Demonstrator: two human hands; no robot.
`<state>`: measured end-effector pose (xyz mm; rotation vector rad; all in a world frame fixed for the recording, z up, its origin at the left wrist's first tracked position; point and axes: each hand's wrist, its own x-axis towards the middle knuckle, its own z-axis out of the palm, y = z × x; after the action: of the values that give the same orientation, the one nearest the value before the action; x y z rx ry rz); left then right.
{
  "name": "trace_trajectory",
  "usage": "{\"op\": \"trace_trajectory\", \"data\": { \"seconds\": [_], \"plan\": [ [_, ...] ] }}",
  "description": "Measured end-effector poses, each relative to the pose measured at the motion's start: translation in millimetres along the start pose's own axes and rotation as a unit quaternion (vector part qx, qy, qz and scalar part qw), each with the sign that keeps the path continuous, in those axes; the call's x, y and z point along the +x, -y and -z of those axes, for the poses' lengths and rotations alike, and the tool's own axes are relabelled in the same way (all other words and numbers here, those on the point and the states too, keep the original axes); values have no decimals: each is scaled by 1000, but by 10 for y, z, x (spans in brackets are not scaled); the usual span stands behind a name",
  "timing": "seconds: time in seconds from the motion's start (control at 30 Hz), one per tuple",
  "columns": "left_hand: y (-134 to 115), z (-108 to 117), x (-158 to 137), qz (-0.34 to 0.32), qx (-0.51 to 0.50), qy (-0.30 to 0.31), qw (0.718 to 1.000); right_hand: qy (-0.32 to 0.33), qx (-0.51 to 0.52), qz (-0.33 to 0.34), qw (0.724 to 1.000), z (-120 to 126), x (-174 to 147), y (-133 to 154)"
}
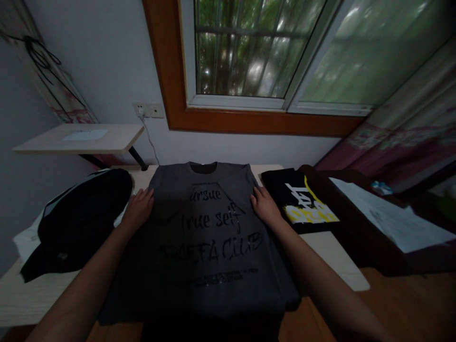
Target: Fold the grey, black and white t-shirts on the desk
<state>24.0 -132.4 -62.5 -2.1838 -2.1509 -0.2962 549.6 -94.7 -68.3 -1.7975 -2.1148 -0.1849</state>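
A dark grey T-shirt (210, 237) lies spread on the table, front up, its neckline towards the wall and its hem hanging over the near edge. Black lettering runs across its chest. My left hand (138, 208) rests at the shirt's left side near the sleeve, fingers stretched out and slightly apart. On the opposite side, my right hand (265, 205) touches the shirt's right edge with its fingers extended. Just beyond my right hand is a folded black garment (299, 199) with a white and yellow print.
Left of the shirt sits a black cap-shaped item or bag (85, 223) on white material. A raised wooden shelf (117, 137) stands behind it. At right, a white sheet (388, 213) lies on a dark surface. The wall and window (245, 52) bound the back.
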Motion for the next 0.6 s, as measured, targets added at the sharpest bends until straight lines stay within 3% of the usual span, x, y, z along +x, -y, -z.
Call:
{"op": "trace_trajectory", "data": {
  "seconds": [0.6],
  "plan": [
    [-46, 36, 313, 24, -17, -5, 1000, 17, 21, -15, 1000, -7, 335, 22]
  ]
}}
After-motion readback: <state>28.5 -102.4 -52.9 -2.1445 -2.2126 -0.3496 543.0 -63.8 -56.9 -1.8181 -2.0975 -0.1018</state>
